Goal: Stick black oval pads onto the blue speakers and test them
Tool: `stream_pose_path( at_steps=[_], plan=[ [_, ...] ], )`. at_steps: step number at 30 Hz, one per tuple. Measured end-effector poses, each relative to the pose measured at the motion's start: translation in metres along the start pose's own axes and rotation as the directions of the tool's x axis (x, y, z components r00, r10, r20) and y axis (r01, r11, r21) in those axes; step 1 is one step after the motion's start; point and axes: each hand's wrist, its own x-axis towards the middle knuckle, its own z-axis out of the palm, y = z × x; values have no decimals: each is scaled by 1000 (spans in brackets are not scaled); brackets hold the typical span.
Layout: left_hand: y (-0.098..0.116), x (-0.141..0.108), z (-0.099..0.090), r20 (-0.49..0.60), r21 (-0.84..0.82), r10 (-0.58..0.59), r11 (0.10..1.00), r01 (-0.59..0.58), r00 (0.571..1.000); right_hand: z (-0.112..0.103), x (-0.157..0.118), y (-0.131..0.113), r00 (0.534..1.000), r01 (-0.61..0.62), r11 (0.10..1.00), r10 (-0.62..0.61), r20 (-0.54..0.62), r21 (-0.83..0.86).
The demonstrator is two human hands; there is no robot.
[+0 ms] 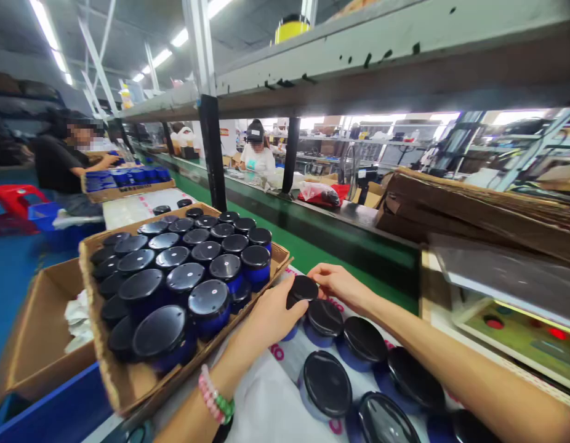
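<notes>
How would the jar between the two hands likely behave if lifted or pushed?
The jar is probably stiff: its lid keeps a clean round outline. That smooth top could be slippery. Being round, it might roll if tipped sideways.

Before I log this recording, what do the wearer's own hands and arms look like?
The left hand and right hand are ungloved, and no sleeves show. A round-beaded bracelet, pink and whitish with green beads, circles the left wrist; the right has none visible.
</notes>
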Motion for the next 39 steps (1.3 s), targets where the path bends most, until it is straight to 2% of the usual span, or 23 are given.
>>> stream_pose_path(
  at_steps=[2,4,6,8,10,11,13,15,17,20,24,27,29,33,36,39],
  plan=[
    [12,-19,-25,-54,16,9,1000,-8,998,-3,-7,-19,997,77,995,-78,-25,-56],
    [17,-52,-47,-153,24,-35,999,40,988,5,-24,-39,980,194,974,-196,-11,-114],
    [9,-95,-55,-211,18,-135,990,142,968,27,-50,-54,945,314,938,-293,148,-148],
    [-11,-139,-45,-202,43,-219,972,232,955,59,-77,-60,865,400,903,-317,388,-154],
    [-38,-176,-22,-287,82,-209,967,242,935,95,-98,-57,797,441,880,-293,528,-178],
    [-51,-190,-9,-318,100,-177,971,218,932,112,-104,-53,789,447,871,-276,548,-205],
    [-69,-206,12,-371,113,-171,967,227,913,139,-108,-47,809,435,859,-242,536,-269],
    [-76,-208,21,-388,107,-177,966,235,905,156,-106,-44,835,408,854,-205,512,-324],
    [-75,-202,20,-379,97,-180,968,232,908,164,-102,-44,854,372,857,-167,493,-355],
    [-71,-192,12,-382,93,-196,964,249,903,165,-102,-45,888,314,876,-134,439,-367],
    [-71,-190,9,-414,112,-170,965,235,894,163,-111,-41,911,311,894,-183,370,-323],
    [-72,-193,9,-412,122,-129,973,195,902,164,-114,-37,905,353,888,-243,349,-295],
    [-70,-194,6,-383,95,-163,972,214,909,164,-113,-35,899,376,882,-271,344,-286],
    [-58,-187,-11,-234,-48,-263,965,259,936,164,-115,-30,888,412,868,-315,334,-277],
    [-50,-180,-25,-77,-74,-271,961,265,960,162,-121,-26,842,510,817,-409,353,-269],
    [-48,-175,-29,-13,-54,-256,966,255,967,159,-131,-24,784,608,741,-503,364,-286]
  ],
)
